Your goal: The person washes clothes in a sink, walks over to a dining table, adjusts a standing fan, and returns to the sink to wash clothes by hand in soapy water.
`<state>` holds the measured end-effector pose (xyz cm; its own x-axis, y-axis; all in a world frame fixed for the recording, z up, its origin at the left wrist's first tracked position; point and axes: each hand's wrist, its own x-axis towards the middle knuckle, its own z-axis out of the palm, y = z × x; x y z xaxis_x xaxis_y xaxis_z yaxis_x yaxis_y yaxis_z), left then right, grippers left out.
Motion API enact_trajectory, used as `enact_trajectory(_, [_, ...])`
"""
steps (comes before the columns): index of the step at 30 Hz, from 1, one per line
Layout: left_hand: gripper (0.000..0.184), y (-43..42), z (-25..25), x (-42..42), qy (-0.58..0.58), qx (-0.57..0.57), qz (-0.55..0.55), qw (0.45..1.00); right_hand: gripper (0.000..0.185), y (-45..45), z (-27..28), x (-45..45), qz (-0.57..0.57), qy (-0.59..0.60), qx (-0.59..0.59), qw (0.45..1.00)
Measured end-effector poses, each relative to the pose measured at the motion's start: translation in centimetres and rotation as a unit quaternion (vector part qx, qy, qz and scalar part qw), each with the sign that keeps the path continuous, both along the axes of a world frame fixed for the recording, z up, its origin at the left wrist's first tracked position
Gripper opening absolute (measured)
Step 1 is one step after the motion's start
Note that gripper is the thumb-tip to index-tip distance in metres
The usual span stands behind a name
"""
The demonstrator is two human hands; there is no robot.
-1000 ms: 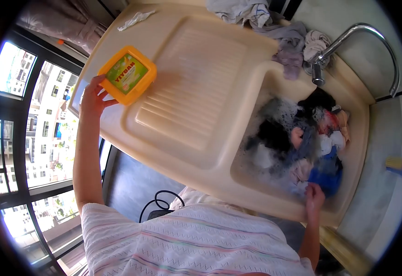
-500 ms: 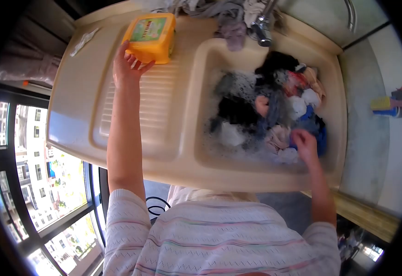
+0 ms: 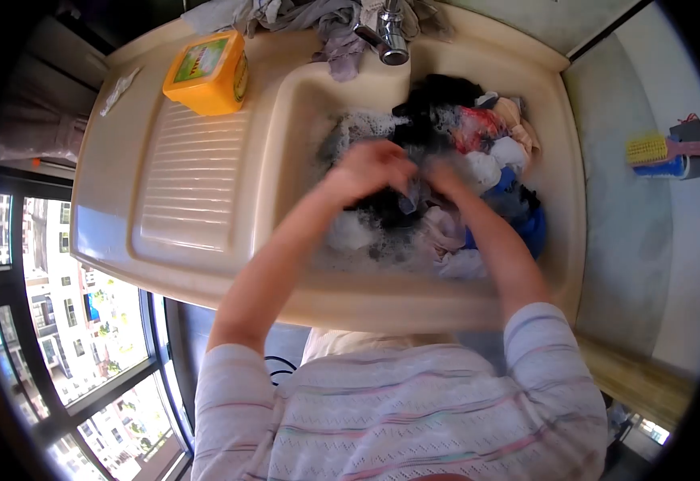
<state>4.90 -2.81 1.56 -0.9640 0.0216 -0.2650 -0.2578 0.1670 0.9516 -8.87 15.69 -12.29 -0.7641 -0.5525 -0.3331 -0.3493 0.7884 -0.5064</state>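
Note:
My left hand (image 3: 370, 170) is over the soapy clothes in the sink basin (image 3: 286, 120), its fingers curled on a dark grey-blue cloth (image 3: 411, 197). Close to its right, my right hand (image 3: 444, 175) is blurred, with its fingertips hidden among the same clothes. Around them lie black fabric (image 3: 438, 94), a red piece (image 3: 478, 127), a pinkish cloth (image 3: 443, 228) and blue fabric (image 3: 532, 232). White suds float on the water at the left of the basin. An orange tub (image 3: 210, 80) with a green label stands on the ribbed washboard (image 3: 194, 176), away from both hands.
A chrome faucet (image 3: 392, 36) rises at the basin's back edge. Grey cloths (image 3: 306, 14) lie along the back rim. A small white crumpled item (image 3: 120, 90) rests at the back left. A yellow-bristled brush (image 3: 651, 150) hangs on the right wall; windows are at the left.
My left hand has left the orange tub and moved right into the basin. My right hand has moved up and left to the middle of the clothes. The camera view has shifted.

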Motion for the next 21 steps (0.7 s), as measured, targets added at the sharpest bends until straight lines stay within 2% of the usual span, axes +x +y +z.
enact_trajectory(1, [0.058, 3.2, -0.5, -0.9, 0.008, -0.216, -0.052, 0.975, 0.026, 1.3, 0.5, -0.7, -0.035, -0.031, -0.039, 0.998])
enact_trajectory(2, [0.064, 5.6, -4.0, -1.5, 0.058, -0.385, -0.077, 0.918, 0.023, 2.7, 0.8, -1.5, -0.07, -0.062, -0.075, 0.993])
enact_trajectory(3, [0.06, 7.1, -6.2, -1.7, 0.043, -0.429, -0.077, 0.899, 0.023, 4.2, 0.8, -2.3, -0.128, -0.105, -0.143, 0.976])
enact_trajectory(5, [0.055, 7.1, -9.3, -3.3, 0.011, -0.394, -0.078, 0.916, 0.022, 6.6, 0.3, -3.7, -0.245, -0.19, -0.278, 0.909])
enact_trajectory(6, [0.052, 7.0, -9.1, -3.9, -0.003, -0.379, -0.08, 0.922, 0.023, 6.6, 0.4, -3.4, -0.249, -0.157, -0.282, 0.913])
enact_trajectory(8, [0.047, 5.9, -7.8, -3.8, -0.084, -0.216, 0.019, 0.973, 0.025, 6.0, 0.4, -2.9, -0.259, -0.09, -0.292, 0.916])
enact_trajectory(9, [0.045, 5.2, -7.0, -3.4, -0.123, -0.13, 0.069, 0.981, 0.026, 5.3, -0.3, -2.7, -0.252, -0.027, -0.254, 0.933])
enact_trajectory(10, [0.04, 4.7, -9.9, -3.4, -0.086, -0.073, 0.164, 0.98, 0.032, 4.8, -1.2, -1.8, -0.211, 0.109, -0.224, 0.945])
enact_trajectory(12, [0.047, 3.8, -9.6, -2.9, -0.104, 0.104, 0.267, 0.952, 0.034, 4.0, -0.6, 0.6, -0.115, 0.199, -0.093, 0.969])
enact_trajectory(13, [0.049, 3.7, -9.6, -2.9, -0.111, 0.166, 0.283, 0.938, 0.034, 4.4, 0.0, 0.9, -0.064, 0.113, -0.083, 0.988])
enact_trajectory(15, [0.053, 3.8, -9.1, -2.7, -0.124, 0.288, 0.305, 0.899, 0.032, 3.9, -1.0, -0.1, -0.129, 0.138, -0.1, 0.977])
enact_trajectory(16, [0.056, 3.8, -8.8, -2.6, -0.147, 0.315, 0.303, 0.887, 0.031, 3.4, -1.4, -0.8, -0.163, 0.152, -0.109, 0.969])
enact_trajectory(17, [0.059, 4.1, -7.5, -2.3, -0.171, 0.343, 0.3, 0.873, 0.025, 1.9, -1.1, -0.8, -0.13, 0.147, -0.091, 0.976])
enact_trajectory(18, [0.063, 4.4, -6.4, -2.1, -0.194, 0.372, 0.296, 0.858, 0.027, -0.4, 1.1, 1.4, -0.172, 0.106, -0.24, 0.949])
enact_trajectory(19, [0.063, 4.6, -5.9, -2.3, -0.182, 0.453, 0.287, 0.824, 0.031, -2.3, 4.0, 3.2, -0.161, 0.077, -0.185, 0.967])
enact_trajectory(20, [0.061, 4.7, -6.3, -2.0, -0.099, 0.488, 0.255, 0.829, 0.033, -4.0, 7.4, 5.8, -0.117, 0.056, -0.204, 0.97])
enact_trajectory(21, [0.059, 4.7, -7.7, -1.3, -0.016, 0.519, 0.222, 0.825, 0.031, -5.6, 10.2, 8.7, -0.071, 0.107, -0.266, 0.955])
